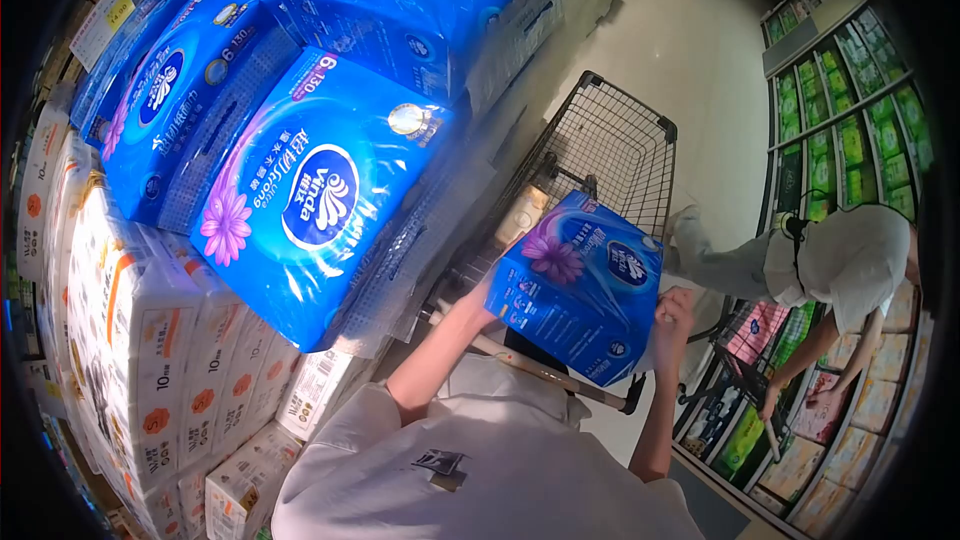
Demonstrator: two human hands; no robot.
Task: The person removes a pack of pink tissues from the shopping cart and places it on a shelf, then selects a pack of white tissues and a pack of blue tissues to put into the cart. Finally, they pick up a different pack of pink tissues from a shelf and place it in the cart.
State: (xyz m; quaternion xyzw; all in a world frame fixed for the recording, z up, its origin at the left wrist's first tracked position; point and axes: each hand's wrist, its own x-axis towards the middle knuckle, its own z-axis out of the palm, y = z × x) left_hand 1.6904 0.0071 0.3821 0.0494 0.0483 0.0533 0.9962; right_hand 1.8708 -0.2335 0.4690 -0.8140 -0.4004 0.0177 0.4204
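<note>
The left grip (477, 306) and right grip (673, 317) are clamped on opposite sides of the blue tissue pack (580, 285), just right of the frame's centre, seemingly to steady the bulky, soft bundle above the wire cart (610, 140).

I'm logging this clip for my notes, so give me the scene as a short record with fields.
setting: shop aisle
left hand: holds the blue tissue pack at its left edge
right hand: holds its right edge
pack position: above the wire shopping cart
beside the hands: stacked blue packs, with white packs below
other person: bends toward the shelves on the right
</note>
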